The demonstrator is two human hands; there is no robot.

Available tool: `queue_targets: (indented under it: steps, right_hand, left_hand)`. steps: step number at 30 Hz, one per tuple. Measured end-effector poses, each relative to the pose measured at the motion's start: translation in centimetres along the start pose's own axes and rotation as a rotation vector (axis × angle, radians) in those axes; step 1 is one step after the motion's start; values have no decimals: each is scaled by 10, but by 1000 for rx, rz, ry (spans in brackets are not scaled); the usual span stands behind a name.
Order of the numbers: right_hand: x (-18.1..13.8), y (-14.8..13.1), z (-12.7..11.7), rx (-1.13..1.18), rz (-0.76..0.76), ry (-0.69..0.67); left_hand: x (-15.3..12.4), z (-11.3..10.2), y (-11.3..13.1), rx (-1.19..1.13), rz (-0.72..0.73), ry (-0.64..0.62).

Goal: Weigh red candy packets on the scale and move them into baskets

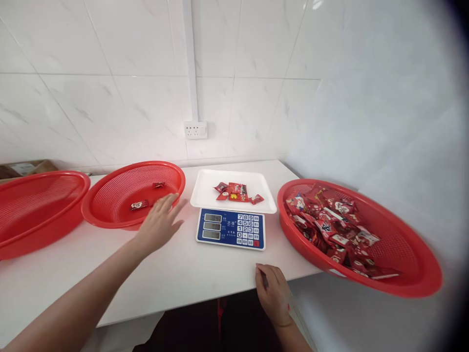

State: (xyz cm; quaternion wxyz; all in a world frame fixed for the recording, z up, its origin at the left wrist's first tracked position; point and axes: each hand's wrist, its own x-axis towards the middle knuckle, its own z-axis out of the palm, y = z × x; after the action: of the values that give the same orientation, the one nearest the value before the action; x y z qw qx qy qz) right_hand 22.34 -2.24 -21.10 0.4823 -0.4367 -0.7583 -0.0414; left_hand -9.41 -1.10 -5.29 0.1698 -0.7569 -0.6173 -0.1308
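Note:
My left hand (pixel 159 222) is open, its fingers stretched out over the near right rim of a red plastic basket (pixel 106 217). Inside that basket are a few small red-wrapped packets, one of them a packet (pixel 139 205) with white lettering. At the table's front edge rests my right hand (pixel 273 293), fingers curled in with nothing visible in them. Between and beyond the hands stands a digital scale (pixel 230 230) with a blue keypad panel. Its white tray (pixel 203 193) bears several red packets (pixel 238 191).
On the right, a large red basket (pixel 414 259) full of red packets (pixel 330 225) overhangs the table's edge. Another red basket (pixel 36 239) stands at far left, a cardboard box (pixel 36 167) behind it. A wall socket (pixel 196 130) sits above the white table (pixel 172 278).

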Motion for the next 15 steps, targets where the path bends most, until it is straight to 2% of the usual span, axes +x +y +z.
queue_targets:
  steps: [4, 8, 11, 15]
  right_hand:
    - [1, 0, 1, -24, -9, 7]
    - [4, -1, 1, -19, -9, 10]
    - [6, -3, 1, -17, -19, 12]
    - [6, -5, 3, -28, 5, 14]
  left_hand:
    - [-6, 5, -49, 222, -173, -136]
    - [5, 14, -81, 239, -177, -275]
    - [21, 20, -98, 252, -158, -293]
    - [32, 23, -121, 292, -226, -294]
